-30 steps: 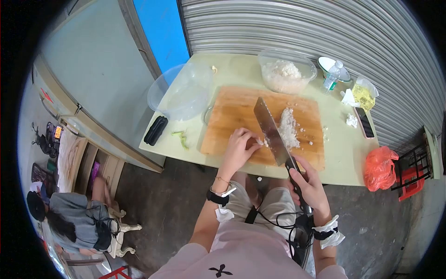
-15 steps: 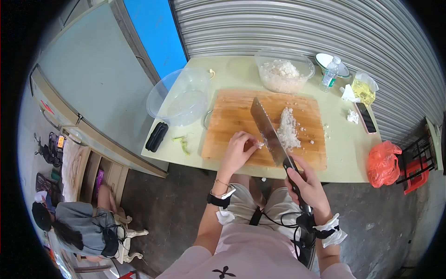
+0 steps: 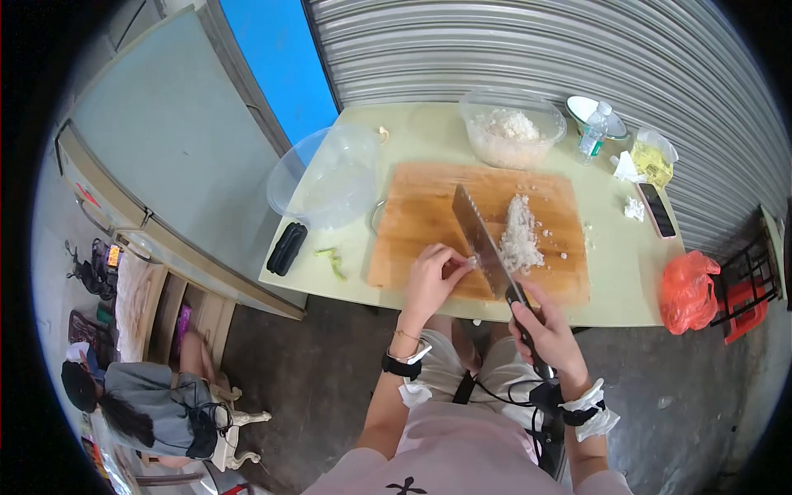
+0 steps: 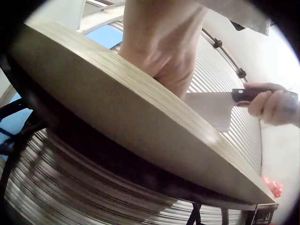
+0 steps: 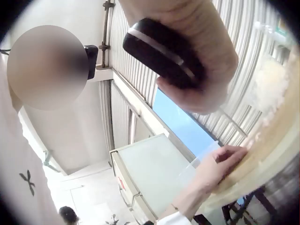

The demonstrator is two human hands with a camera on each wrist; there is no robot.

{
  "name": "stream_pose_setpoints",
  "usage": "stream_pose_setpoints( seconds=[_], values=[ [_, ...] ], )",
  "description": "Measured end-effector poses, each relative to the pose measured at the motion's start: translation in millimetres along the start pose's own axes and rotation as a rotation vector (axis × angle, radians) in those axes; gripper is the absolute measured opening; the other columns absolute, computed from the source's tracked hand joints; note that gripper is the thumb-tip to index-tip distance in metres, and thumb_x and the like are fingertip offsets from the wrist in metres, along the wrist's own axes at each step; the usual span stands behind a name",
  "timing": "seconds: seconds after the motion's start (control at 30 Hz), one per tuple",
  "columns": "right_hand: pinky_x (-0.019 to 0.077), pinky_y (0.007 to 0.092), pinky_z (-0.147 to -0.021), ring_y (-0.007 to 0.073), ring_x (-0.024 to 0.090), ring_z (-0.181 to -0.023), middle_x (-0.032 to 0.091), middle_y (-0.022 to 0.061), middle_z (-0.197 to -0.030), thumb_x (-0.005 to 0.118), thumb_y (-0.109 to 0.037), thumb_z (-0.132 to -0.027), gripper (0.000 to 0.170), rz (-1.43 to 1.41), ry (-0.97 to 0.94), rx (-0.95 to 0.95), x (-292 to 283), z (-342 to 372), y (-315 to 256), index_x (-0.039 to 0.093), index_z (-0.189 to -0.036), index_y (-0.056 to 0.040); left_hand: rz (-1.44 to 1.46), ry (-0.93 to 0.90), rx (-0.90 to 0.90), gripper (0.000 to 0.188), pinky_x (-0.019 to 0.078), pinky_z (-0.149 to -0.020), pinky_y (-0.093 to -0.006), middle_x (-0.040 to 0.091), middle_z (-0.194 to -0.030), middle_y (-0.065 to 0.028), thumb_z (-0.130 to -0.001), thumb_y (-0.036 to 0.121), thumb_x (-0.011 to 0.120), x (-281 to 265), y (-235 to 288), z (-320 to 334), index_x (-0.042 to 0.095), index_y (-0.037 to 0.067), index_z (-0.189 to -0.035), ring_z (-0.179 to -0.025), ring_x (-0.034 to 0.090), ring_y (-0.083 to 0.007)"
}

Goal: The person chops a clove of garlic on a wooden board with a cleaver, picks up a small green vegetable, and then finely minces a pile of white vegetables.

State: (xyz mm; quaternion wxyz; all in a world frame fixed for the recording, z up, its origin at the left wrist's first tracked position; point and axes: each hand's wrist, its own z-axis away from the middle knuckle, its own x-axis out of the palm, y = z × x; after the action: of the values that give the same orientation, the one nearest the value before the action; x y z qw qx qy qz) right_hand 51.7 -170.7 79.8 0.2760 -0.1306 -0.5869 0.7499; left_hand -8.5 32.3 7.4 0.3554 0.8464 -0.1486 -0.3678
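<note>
My right hand point(image 3: 548, 332) grips the dark handle of a cleaver point(image 3: 481, 239), whose broad blade slants over the wooden cutting board point(image 3: 421, 206). In the right wrist view the fingers wrap round the black handle point(image 5: 161, 51). My left hand point(image 3: 433, 279) is at the board's near part, left of the blade, pinching a small whitish piece point(image 3: 471, 262) between thumb and fingertips. The piece is too small to name. To the right of the blade lies a heap of finely chopped white food point(image 3: 520, 237), with loose bits around it.
Behind the board stands a clear tub point(image 3: 491, 153) of chopped white food. Another clear tub point(image 3: 330, 194) and a black case point(image 3: 287, 248) are at the left, near green scraps point(image 3: 332, 262). A bottle point(image 3: 592, 136), phone point(image 3: 657, 210) and red bag point(image 3: 689, 293) line the right side. A person point(image 3: 157, 404) sits at left.
The head view has shifted slightly. The left hand's fingertips have come a little nearer the blade with the small piece. The right hand keeps its hold on the cleaver.
</note>
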Motion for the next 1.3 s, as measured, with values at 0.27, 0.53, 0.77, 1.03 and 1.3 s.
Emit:
stream_pose_setpoints(
  seconds=[0.27,0.53,0.77,1.03,1.3],
  values=[
    [0.0302,0.0219,-0.034,0.0069,0.040,-0.038,0.044,-0.0011,-0.057,0.048,-0.020,-0.094,0.043,0.043,0.000,-0.049,3.0,5.6,-14.5,0.035,-0.135,-0.0141,0.051,-0.026,-0.003,0.013,0.0472,-0.062,-0.0323,0.057,-0.075,-0.0092,-0.073,0.009,0.071,0.6,-1.9,1.7,0.061,0.001,-0.077,-0.072,0.057,-0.0239],
    [0.0311,0.0222,-0.034,0.0071,0.040,-0.037,0.043,-0.0011,-0.056,0.047,-0.017,-0.094,0.043,0.037,-0.006,-0.003,6.2,2.1,-15.0,0.034,-0.135,-0.0129,0.052,-0.012,0.037,0.009,0.0473,-0.065,-0.0335,0.057,-0.076,-0.0094,-0.070,0.001,0.066,0.1,-3.9,0.2,0.059,0.001,-0.075,-0.074,0.058,-0.0250],
    [0.0314,0.0220,-0.034,0.0069,0.041,-0.037,0.044,-0.0015,-0.055,0.048,-0.017,-0.094,0.042,0.041,-0.021,-0.040,6.2,-4.2,2.7,0.035,-0.134,-0.0122,0.122,-0.024,0.021,0.007,0.0469,-0.065,-0.0328,0.057,-0.076,-0.0100,-0.070,0.000,0.065,0.0,-4.6,0.1,0.060,0.000,-0.075,-0.071,0.059,-0.0245],
    [0.0316,0.0226,-0.034,0.0072,0.041,-0.037,0.044,-0.0009,-0.055,0.048,-0.018,-0.094,0.044,0.061,-0.027,-0.079,6.2,4.0,-14.8,0.034,-0.135,-0.0124,0.063,-0.003,0.026,0.010,0.0453,-0.060,-0.0299,0.057,-0.073,-0.0092,-0.069,0.001,0.068,1.3,-5.2,0.6,0.062,0.001,-0.076,-0.067,0.056,-0.0218],
    [0.0324,0.0226,-0.034,0.0072,0.041,-0.038,0.045,-0.0009,-0.058,0.050,-0.018,-0.093,0.044,-0.001,-0.014,0.015,6.0,0.8,-13.1,0.034,-0.134,-0.0130,0.045,0.024,0.048,0.010,0.0448,-0.060,-0.0295,0.057,-0.072,-0.0092,-0.068,0.001,0.069,0.6,-4.3,1.6,0.061,0.001,-0.074,-0.066,0.055,-0.0210]
  ],
)
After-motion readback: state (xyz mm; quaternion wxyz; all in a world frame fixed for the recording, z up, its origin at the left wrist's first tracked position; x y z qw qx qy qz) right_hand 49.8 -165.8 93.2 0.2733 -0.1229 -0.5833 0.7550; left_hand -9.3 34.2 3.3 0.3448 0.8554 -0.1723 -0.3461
